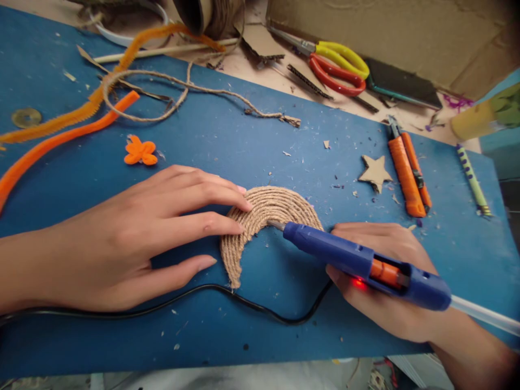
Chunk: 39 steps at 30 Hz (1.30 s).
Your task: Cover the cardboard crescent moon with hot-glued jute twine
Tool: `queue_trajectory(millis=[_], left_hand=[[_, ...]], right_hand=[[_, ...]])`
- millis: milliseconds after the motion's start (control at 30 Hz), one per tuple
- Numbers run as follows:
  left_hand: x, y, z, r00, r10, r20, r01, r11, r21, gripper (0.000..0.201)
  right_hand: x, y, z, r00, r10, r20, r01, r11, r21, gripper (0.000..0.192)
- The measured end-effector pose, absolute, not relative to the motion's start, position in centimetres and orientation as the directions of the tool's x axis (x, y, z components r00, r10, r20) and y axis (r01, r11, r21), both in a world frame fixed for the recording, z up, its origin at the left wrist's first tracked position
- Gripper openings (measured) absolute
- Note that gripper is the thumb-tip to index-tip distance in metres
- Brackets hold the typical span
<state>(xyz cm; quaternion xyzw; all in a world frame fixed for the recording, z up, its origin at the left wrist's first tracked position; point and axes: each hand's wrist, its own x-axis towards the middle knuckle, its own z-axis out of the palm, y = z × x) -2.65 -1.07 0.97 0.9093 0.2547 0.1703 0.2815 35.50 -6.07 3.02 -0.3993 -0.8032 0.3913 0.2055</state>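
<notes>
A crescent covered in rows of twine [280, 201] lies flat on the blue board, its lower left tip pointing toward me. My left hand [162, 227] rests beside it with fingers apart, the fingertips pressing on its left part. In my right hand [382, 254] is a blue hot glue gun [329, 246], held with its red light lit. The metal nozzle touches or nearly touches the crescent's inner edge. A clear glue stick [487, 315] juts from the gun's rear. The crescent's right end is hidden behind the gun and hand.
A black cord [268, 311] runs across the near board. Beyond lie an orange flower [140, 150], loose twine [239, 97], orange pipe cleaners [81, 138], scissors [339, 67] and a phone [402, 84]. A cardboard star [375, 172], orange cutter [406, 176] and crayon [473, 181] are at right.
</notes>
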Motion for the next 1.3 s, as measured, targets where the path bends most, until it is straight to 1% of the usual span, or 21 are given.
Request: queue_trajectory(millis=[133, 300, 567, 800, 967, 1133, 1300], left_hand=[[-2.71, -1.04, 0.94, 0.821, 0.547, 0.163, 0.365, -0.723, 0.586, 0.045], [-2.76, -1.02, 0.83, 0.813, 0.557, 0.17, 0.359, -0.709, 0.607, 0.049], [-2.69, -1.04, 0.85, 0.803, 0.572, 0.166, 0.363, -0.691, 0.625, 0.046], [-2.77, -1.02, 0.98, 0.823, 0.545, 0.161, 0.367, -0.726, 0.581, 0.045], [-2.74, -1.01, 0.89, 0.814, 0.555, 0.172, 0.361, -0.715, 0.599, 0.043], [-2.76, -1.0, 0.63, 0.818, 0.54, 0.197, 0.334, -0.726, 0.602, 0.041], [-2.74, -1.08, 0.55, 0.811, 0.547, 0.205, 0.336, -0.724, 0.603, 0.039]], right_hand=[[35.58, -6.11, 3.02, -0.593, 0.805, 0.002, 0.494, 0.366, -0.789, 0.034], [35.56, -6.06, 3.02, -0.598, 0.801, 0.011, 0.488, 0.375, -0.788, 0.032], [35.6, -6.18, 3.15, -0.594, 0.805, 0.002, 0.488, 0.362, -0.794, 0.034], [35.77, -6.07, 2.99, -0.603, 0.798, 0.0, 0.484, 0.365, -0.795, 0.033], [35.52, -5.9, 3.37, -0.6, 0.8, -0.01, 0.492, 0.359, -0.793, 0.032], [35.16, -5.6, 3.83, -0.594, 0.805, -0.005, 0.468, 0.341, -0.815, 0.026], [34.9, -5.42, 3.92, -0.586, 0.811, 0.003, 0.47, 0.342, -0.813, 0.028]])
